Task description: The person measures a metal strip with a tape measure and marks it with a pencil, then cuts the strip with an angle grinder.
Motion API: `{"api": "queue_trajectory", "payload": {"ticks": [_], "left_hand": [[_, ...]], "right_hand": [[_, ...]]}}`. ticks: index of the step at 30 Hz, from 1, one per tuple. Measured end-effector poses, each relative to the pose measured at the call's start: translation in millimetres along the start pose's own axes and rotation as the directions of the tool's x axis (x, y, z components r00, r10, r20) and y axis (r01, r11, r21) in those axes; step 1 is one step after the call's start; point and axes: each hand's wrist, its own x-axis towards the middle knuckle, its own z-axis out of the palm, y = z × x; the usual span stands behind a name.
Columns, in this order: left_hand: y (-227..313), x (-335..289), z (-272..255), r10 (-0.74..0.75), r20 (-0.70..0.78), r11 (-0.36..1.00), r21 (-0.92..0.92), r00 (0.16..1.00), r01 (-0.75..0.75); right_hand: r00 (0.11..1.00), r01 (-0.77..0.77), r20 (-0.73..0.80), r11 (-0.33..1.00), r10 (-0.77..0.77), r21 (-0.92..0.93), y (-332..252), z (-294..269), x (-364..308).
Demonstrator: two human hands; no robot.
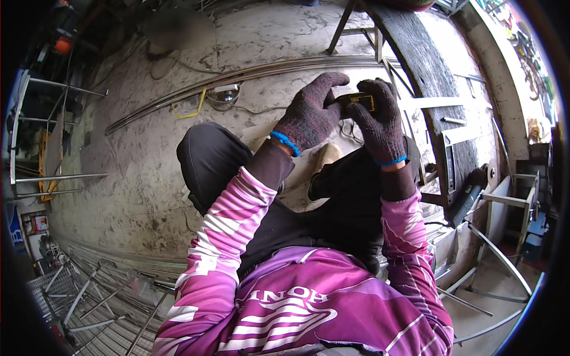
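Observation:
A small black and yellow tape measure [361, 103] is gripped in my right hand [382, 124], ahead of my knees. Dark knitted gloves with blue cuffs cover both hands. My left hand [307, 113] is just to the left of it, fingers apart, with one lower fingertip meeting the left end of the tape measure. Whether that fingertip presses on it or only rests there is hard to see. Beyond the right hand, a pale flat metal bar [436, 102] lies across a dark, worn plank bench [409, 44].
Long metal rods [237, 77] stretch over the floor ahead, near a bent yellow piece [193, 107] and a corded tool [224, 92]. An angle grinder [469, 197] sits by the bench at right. Metal frames [59, 178] stand left; wire mesh [53, 288] and bars lie behind left.

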Motion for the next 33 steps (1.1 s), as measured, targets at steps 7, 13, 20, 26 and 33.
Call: {"api": "queue_trajectory", "payload": {"ticks": [7,13,20,26,33], "left_hand": [[1,-19,-28,-0.159,0.038,0.976,-0.141,0.987,0.163],[19,-73,-155,-0.230,0.223,0.922,0.362,0.947,0.138],[23,-96,-150,-0.272,0.024,0.861,0.452,0.962,0.232],[46,-78,-117,-0.004,0.049,0.958,0.285,0.999,-0.010],[47,-82,-65,-0.122,0.279,0.795,0.602,0.953,-0.075]], "right_hand": [[0.986,0.159,0.094,0.959,-0.140,-0.237,-12,1,-4],[0.991,0.124,0.092,0.924,-0.097,-0.361,-10,-8,5],[0.994,0.068,-0.034,0.820,-0.106,-0.569,14,-42,13],[0.962,0.002,-0.268,0.977,-0.061,-0.214,35,-49,13],[0.948,0.111,-0.258,0.952,-0.188,-0.287,-6,-53,17]]}}
